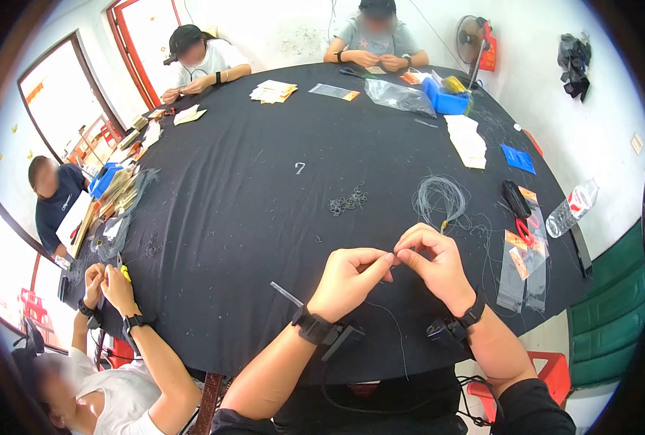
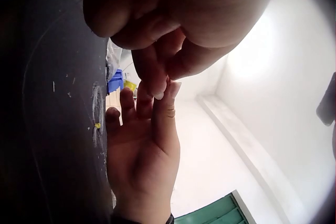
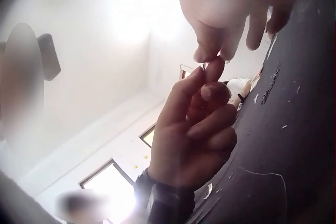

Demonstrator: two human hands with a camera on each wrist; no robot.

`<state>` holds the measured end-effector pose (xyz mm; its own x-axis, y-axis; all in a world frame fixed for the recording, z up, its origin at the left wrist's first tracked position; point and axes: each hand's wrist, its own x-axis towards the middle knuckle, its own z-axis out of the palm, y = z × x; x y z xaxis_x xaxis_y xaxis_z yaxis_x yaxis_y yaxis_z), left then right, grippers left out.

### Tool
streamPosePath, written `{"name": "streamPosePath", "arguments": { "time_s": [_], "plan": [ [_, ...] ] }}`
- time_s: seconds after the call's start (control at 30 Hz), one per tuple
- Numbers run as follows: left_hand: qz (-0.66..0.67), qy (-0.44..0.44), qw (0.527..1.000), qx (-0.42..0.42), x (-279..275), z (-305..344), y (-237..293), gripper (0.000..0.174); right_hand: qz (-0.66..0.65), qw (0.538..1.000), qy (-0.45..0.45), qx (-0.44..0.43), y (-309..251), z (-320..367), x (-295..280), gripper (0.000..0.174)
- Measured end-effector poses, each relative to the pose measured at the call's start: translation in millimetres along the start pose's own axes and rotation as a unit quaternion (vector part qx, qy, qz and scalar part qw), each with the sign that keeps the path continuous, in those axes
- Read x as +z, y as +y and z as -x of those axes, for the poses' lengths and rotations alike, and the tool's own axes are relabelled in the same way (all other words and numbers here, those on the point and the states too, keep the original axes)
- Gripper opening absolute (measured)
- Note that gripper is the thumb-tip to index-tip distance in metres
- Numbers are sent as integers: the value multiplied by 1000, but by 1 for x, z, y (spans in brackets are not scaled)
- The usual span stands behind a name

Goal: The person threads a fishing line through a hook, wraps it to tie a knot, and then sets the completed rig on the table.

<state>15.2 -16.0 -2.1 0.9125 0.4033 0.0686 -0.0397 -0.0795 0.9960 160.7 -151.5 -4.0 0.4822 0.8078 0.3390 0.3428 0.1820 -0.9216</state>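
Note:
Over the near part of the table, my left hand and my right hand meet at the fingertips. The left thumb and forefinger pinch a small thin dark piece, mostly hidden by the fingers; I cannot tell its kind. Right thumb and forefinger close on the same spot, the other right fingers loosely bent. From below the left hand a thin clear line trails toward the table's near edge. Beyond the hands lie a coil of clear line with a yellow tie and a pile of small dark pieces.
At right lie red-handled scissors, clear packets with orange labels and a water bottle. Paper stacks and a blue bin stand farther back. Several other people work around the table; one hand pair is near at left.

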Motion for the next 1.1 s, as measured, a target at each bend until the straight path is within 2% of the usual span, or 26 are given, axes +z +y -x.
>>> {"name": "streamPosePath", "arguments": {
  "time_s": [0.13, 0.5, 0.6, 0.7, 0.9, 1.1],
  "plan": [
    [-6, -4, 1000, -14, -1, 1, 6, 21, -44, 999, 13, 12, 8, 0, 0, 11],
    [-28, -2, 1000, -5, -5, -2, 4, 24, 13, 999, 20, -22, 2, -1, -1, 9],
    [37, 23, 999, 23, -1, -3, 0, 27, 58, 997, 23, -49, -3, 0, 1, 8],
    [70, -1, 997, 27, 2, -2, 2, 27, 87, 993, 33, -77, -5, 0, 4, 8],
    [63, 5, 997, -55, -1, 0, 10, 24, 111, 988, 65, -89, -8, 2, 8, 8],
    [82, 13, 996, 13, 0, -2, -2, 21, 98, 989, 78, -72, -9, 3, 10, 7]
  ]
}}
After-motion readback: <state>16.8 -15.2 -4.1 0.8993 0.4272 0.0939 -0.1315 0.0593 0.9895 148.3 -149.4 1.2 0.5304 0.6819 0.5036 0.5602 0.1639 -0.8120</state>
